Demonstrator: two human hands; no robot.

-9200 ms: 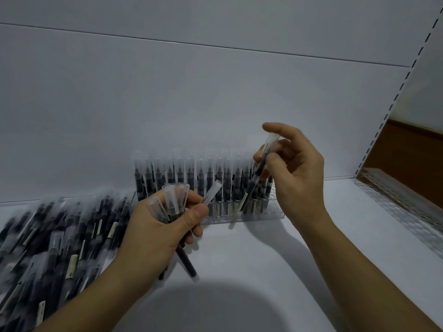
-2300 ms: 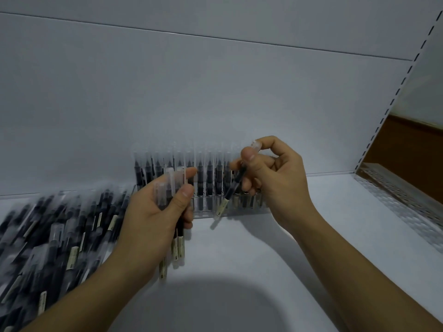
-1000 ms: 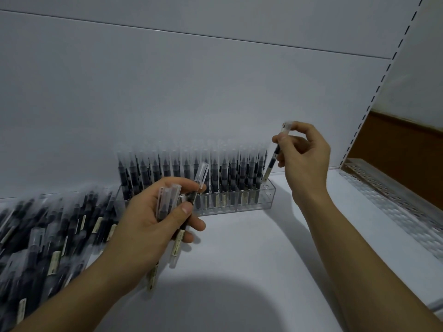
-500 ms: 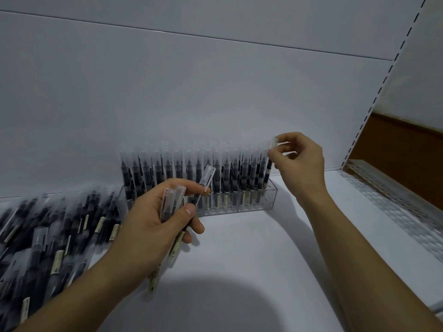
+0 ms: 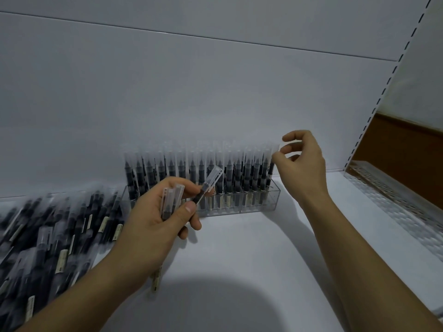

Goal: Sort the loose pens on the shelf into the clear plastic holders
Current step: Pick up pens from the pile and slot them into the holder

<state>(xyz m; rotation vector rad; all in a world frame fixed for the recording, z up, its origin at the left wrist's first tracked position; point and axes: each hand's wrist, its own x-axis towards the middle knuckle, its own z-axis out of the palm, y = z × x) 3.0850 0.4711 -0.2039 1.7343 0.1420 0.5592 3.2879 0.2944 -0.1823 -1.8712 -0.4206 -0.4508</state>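
Since a second ago, lowers the end pen [image 5: 270,170] with the right hand [image 5: 302,164] from above the row into the last slot at the right end of the clear plastic holder [image 5: 273,200], right of centre frame. Keeps thumb and forefinger curled at that pen's cap; cannot tell through the blur whether pinching it or just let go. Clamps the left hand [image 5: 153,226], centre frame, round a small bundle of pens [image 5: 171,200], one fanned out toward the row. Seems to have this holder about full. Leaves plenty to do: the bundle, then the pile of loose pens [image 5: 60,231] on the shelf [image 5: 239,259] at lower left, with a second clear holder [image 5: 388,200] at the right edge showing no pens.
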